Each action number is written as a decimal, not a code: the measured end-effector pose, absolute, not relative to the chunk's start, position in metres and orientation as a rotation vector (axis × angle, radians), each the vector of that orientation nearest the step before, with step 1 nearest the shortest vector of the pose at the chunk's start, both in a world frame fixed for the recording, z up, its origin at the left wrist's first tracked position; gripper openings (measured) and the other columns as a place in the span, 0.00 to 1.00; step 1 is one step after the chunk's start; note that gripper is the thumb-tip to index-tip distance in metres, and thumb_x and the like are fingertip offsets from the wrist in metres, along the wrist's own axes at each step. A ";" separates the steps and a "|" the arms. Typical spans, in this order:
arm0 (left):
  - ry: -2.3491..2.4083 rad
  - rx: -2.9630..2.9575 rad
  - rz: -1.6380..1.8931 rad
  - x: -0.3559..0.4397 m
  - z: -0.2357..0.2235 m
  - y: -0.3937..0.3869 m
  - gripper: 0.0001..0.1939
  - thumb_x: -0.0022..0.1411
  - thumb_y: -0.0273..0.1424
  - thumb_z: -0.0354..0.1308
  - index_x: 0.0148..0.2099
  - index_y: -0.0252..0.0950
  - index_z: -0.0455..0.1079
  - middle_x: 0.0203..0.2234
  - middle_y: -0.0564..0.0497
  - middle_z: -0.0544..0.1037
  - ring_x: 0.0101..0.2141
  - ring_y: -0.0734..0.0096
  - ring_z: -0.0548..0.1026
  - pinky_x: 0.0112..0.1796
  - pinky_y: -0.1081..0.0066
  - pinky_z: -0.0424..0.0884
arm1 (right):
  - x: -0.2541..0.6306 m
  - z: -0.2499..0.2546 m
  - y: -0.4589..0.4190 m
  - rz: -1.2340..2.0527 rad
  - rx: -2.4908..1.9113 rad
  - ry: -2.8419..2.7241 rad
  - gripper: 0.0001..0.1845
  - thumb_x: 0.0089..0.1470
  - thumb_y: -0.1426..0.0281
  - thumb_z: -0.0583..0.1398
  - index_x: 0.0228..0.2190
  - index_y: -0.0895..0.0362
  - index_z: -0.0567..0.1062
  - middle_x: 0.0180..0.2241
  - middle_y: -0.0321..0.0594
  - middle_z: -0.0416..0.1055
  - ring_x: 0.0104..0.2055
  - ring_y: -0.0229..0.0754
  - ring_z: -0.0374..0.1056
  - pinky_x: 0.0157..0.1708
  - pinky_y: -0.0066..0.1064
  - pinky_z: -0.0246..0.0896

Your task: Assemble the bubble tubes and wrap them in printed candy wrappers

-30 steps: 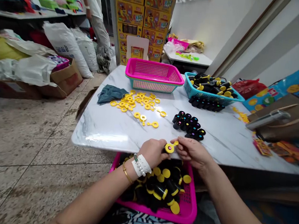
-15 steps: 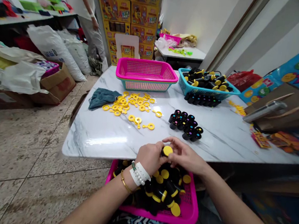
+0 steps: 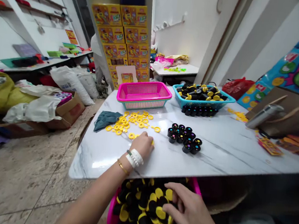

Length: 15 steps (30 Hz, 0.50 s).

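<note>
My left hand (image 3: 143, 147) is on the table with its fingers curled down over a small yellow ring with a tab (image 3: 152, 142); the fingertips are mostly hidden. More yellow rings (image 3: 122, 123) lie loose just beyond it. Lower down, my right hand (image 3: 189, 205) hovers at the pink basket (image 3: 112, 212), thumb and fingers apart, over black cylinders with yellow caps (image 3: 160, 212). It grips none of them visibly. To the right of my left hand stands a cluster of black cylinders (image 3: 180, 138) with coloured dots on their tops.
An empty pink basket (image 3: 144, 99) is stacked at the table's back. Beside it, a blue basket (image 3: 203, 102) holds black-and-yellow pieces, with a row of black cylinders in front. A dark cloth (image 3: 106, 121) lies left. A metal tumbler (image 3: 265, 116) and paper bag stand right.
My hands have parted. The left moved up onto the yellow rings; the right went down to the basket, and the yellow-capped cylinder is no longer held between them. The view has tilted up.
</note>
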<state>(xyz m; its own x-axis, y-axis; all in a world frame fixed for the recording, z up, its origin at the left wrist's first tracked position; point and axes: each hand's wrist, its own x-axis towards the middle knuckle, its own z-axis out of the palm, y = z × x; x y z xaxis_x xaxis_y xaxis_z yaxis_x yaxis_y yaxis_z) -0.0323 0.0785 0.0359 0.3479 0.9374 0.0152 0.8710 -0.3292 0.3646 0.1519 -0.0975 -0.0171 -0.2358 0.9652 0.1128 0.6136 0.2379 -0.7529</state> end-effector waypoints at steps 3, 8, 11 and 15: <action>1.528 2.260 0.371 -0.015 0.037 0.059 0.09 0.55 0.34 0.64 0.35 0.34 0.72 0.32 0.47 0.76 0.34 0.64 0.78 0.36 0.69 0.72 | 0.158 -0.017 -0.089 0.879 -1.409 -1.543 0.15 0.59 0.60 0.59 0.44 0.55 0.74 0.30 0.39 0.72 0.27 0.37 0.68 0.26 0.26 0.65; 1.095 1.581 0.620 0.025 0.033 0.017 0.16 0.59 0.44 0.58 0.31 0.37 0.62 0.16 0.58 0.71 0.14 0.77 0.67 0.16 0.77 0.60 | 0.163 -0.007 -0.061 1.077 -1.204 -1.006 0.20 0.56 0.56 0.63 0.44 0.54 0.68 0.40 0.45 0.73 0.38 0.44 0.73 0.36 0.34 0.73; 0.909 1.404 0.560 0.034 0.030 0.014 0.21 0.54 0.49 0.62 0.31 0.37 0.63 0.16 0.57 0.71 0.13 0.78 0.64 0.14 0.78 0.57 | 0.171 -0.001 -0.048 1.143 -1.161 -0.901 0.20 0.52 0.54 0.65 0.40 0.53 0.68 0.34 0.39 0.73 0.32 0.42 0.72 0.30 0.32 0.72; 0.864 1.477 0.416 0.027 0.029 0.025 0.22 0.55 0.51 0.61 0.32 0.34 0.69 0.13 0.57 0.69 0.13 0.78 0.62 0.15 0.77 0.57 | 0.183 0.000 -0.045 1.322 -1.148 -0.914 0.23 0.49 0.52 0.67 0.37 0.55 0.69 0.23 0.33 0.69 0.21 0.36 0.65 0.17 0.25 0.61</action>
